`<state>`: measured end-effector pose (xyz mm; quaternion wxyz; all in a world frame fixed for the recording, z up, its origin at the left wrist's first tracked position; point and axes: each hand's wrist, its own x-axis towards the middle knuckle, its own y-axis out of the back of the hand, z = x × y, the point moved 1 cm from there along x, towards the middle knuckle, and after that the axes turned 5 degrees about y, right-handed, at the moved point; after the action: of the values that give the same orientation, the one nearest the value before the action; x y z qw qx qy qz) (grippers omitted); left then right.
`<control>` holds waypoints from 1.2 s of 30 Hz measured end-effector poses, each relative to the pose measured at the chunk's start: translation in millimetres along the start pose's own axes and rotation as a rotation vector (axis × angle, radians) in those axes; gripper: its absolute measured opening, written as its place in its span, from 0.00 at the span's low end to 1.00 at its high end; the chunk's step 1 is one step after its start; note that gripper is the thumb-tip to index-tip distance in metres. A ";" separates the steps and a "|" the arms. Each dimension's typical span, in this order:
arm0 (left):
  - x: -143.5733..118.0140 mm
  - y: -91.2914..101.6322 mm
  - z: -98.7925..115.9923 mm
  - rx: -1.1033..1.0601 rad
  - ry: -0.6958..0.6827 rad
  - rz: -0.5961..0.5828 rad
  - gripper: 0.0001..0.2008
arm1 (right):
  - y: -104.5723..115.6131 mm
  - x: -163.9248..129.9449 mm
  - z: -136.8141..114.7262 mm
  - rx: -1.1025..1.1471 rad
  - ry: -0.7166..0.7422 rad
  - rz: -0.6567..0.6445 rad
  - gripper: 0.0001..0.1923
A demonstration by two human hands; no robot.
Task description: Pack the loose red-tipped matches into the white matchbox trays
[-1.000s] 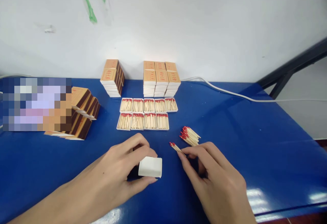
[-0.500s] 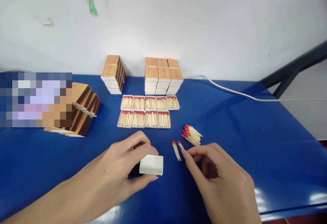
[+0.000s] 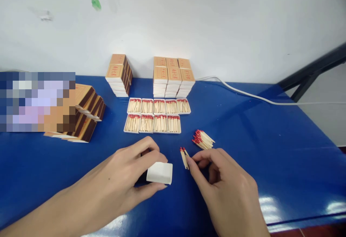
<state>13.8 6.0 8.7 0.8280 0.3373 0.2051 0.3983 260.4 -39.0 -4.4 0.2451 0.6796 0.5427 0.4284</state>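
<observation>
My left hand (image 3: 135,174) is closed around a small white matchbox tray (image 3: 160,173), thumb on the near side and fingers on the far side; its visible inside holds no matches. Just right of the tray lie a few red-tipped matches (image 3: 183,158) on the blue table. My right hand (image 3: 224,183) is closed, with thumb and forefinger pinching a match (image 3: 186,151) beside those matches. Behind its fingers rests a loose pile of matches (image 3: 204,139), heads to the left.
Open trays full of matches (image 3: 160,123) stand in two rows ahead. Behind them are matchbox stacks (image 3: 173,75) and another stack (image 3: 119,75). More matchboxes (image 3: 89,121) sit at left beside a blurred patch. A white cable (image 3: 243,93) crosses the blue table (image 3: 270,150).
My right hand has moved left, bringing its pinched match up against the few matches by the tray. My left hand still holds the tray in nearly the same place.
</observation>
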 end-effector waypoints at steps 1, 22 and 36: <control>0.0 0.0 0.0 -0.003 0.002 -0.003 0.10 | -0.5 -0.2 -0.2 0.005 -0.001 -0.004 0.19; -7.9 -15.8 5.7 0.205 -0.144 0.031 0.30 | 1.4 -4.8 5.9 0.071 -0.053 -0.069 0.11; -8.6 -22.1 6.5 0.205 -0.177 0.070 0.37 | 13.2 0.9 12.1 -0.100 -0.018 0.106 0.14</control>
<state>24.1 -13.5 -2.2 0.7897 0.4607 0.1590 0.3726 277.7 -40.4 0.3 0.2606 0.6980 0.4819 0.4612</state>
